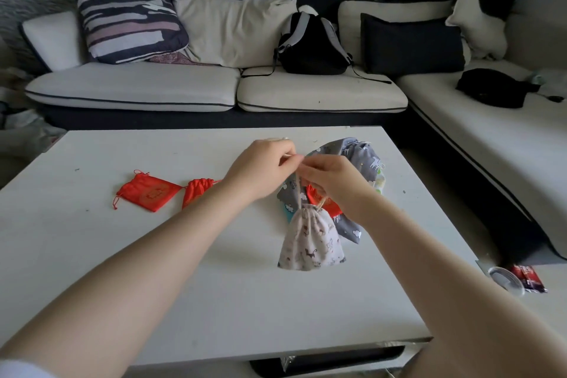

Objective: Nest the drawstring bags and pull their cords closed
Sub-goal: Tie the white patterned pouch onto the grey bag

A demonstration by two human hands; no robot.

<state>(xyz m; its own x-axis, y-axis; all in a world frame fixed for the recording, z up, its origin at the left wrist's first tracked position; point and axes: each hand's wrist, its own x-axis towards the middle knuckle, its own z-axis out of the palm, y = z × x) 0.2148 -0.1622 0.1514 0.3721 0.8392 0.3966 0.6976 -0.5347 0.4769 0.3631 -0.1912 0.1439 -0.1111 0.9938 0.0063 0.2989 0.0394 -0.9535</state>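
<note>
Head view, both hands – left hand (pixel 260 169), right hand (pixel 334 184) – pinching white bag's (pixel 311 239) cords (pixel 298 190)

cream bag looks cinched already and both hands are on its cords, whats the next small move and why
Probably set the cream bag down and reach for the grey bag behind it. The cream bag's neck is gathered tight, and it hangs by its cords from the left hand and right hand, so little is left to pull. Two red bags lie apart on the table.

Count on bench (pixel 122 255): 3 red drawstring bags (pixel 146 193), 1 white printed bag (pixel 311 241), 2 grey printed bags (pixel 362 156). 2 hands (pixel 260 169).
</note>
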